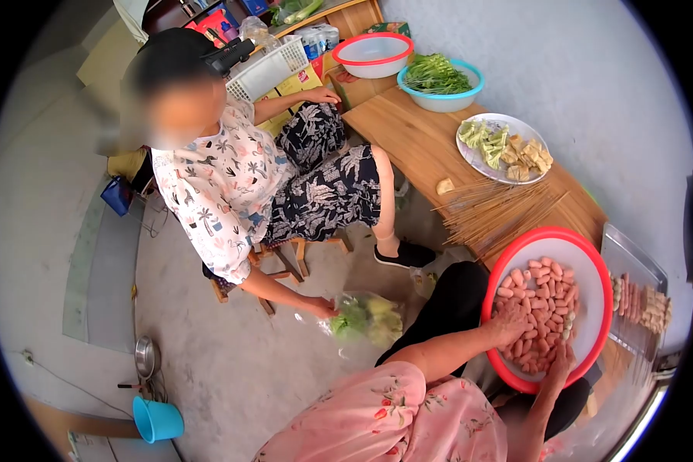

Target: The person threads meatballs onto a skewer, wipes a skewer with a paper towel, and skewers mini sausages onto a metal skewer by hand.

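Inside the red-rimmed basin (590, 300) near the desk (393, 127), small sausages (543, 292) | left hand (508, 323) loosely curled among them, right hand (564, 362) bent near pale pieces (568, 327); cannot tell either grip | best to pinch sausages lightly, keeping basin level

short pink sausages (548, 296) lie loosely heaped in a red-rimmed basin (592, 289).
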